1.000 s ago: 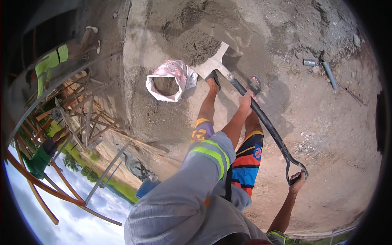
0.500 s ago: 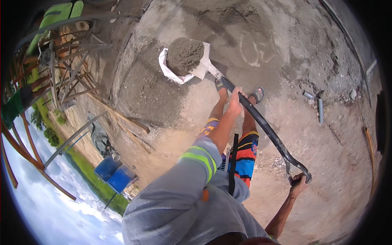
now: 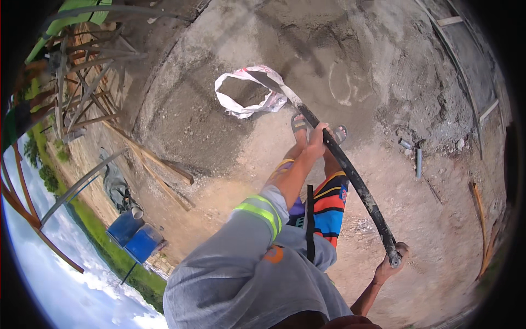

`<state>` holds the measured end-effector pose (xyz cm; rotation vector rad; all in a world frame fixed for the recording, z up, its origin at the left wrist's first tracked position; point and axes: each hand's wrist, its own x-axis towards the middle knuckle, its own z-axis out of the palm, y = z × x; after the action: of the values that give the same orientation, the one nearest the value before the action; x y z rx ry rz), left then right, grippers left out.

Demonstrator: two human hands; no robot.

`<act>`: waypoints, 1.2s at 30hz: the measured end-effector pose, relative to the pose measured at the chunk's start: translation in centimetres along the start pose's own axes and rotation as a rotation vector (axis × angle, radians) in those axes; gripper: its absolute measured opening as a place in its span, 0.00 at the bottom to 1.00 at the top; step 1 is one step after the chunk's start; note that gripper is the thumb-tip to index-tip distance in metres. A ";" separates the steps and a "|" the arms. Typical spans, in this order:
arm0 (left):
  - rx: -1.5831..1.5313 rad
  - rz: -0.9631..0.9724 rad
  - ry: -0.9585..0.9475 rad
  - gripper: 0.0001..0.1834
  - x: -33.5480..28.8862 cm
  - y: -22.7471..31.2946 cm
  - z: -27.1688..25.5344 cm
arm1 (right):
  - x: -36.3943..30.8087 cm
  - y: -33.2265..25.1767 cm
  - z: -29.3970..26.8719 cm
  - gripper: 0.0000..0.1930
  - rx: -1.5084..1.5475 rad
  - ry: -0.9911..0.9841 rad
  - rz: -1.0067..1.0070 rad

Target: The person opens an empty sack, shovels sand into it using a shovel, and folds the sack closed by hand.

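Both hands are on a long-handled shovel (image 3: 359,181) with a dark, worn shaft. My left hand (image 3: 316,137) wraps round the shaft near the blade. My right hand (image 3: 393,260) is closed on the grip at the other end. The blade is turned on its edge at the mouth of a white sack (image 3: 278,101), and no load shows on it. The sack stands with its rim spread, and grey sand (image 3: 241,90) shows inside. My sandalled feet are just right of the sack.
Grey sand (image 3: 307,38) lies heaped beyond the sack. Short grey pipe pieces (image 3: 419,163) lie to the right. On the left are wooden planks (image 3: 156,170), blue drums (image 3: 143,244), a dark tarp (image 3: 114,183) and a tangle of timber frames (image 3: 90,93).
The shovel blade has rolled from flat and loaded with sand to standing on edge, its heap gone. My right hand has turned the grip and moved slightly lower.
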<state>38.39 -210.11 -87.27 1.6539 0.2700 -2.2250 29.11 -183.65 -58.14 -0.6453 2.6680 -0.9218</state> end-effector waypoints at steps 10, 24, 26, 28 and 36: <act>1.137 0.222 0.064 0.38 9.6 -10.9 3.2 | -8.0 14.6 5.6 0.13 0.510 0.464 1.063; 0.653 0.084 0.250 0.18 21.5 15.4 -19.1 | 6.7 42.1 15.4 0.21 0.117 0.286 1.554; 0.672 0.203 0.478 0.21 19.4 21.4 -25.2 | 7.3 39.5 20.8 0.24 -0.129 -0.097 1.289; 0.798 0.342 0.643 0.22 18.8 27.3 -31.2 | 10.0 35.7 29.9 0.22 -0.043 -0.214 0.756; 1.422 0.676 0.779 0.40 27.0 40.2 -42.4 | 11.3 3.7 73.3 0.20 -0.389 -0.521 -0.657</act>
<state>84.68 -236.39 -123.39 2.5335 -1.7579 -1.0050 44.74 -224.82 -117.88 -1.6520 2.1737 -0.2644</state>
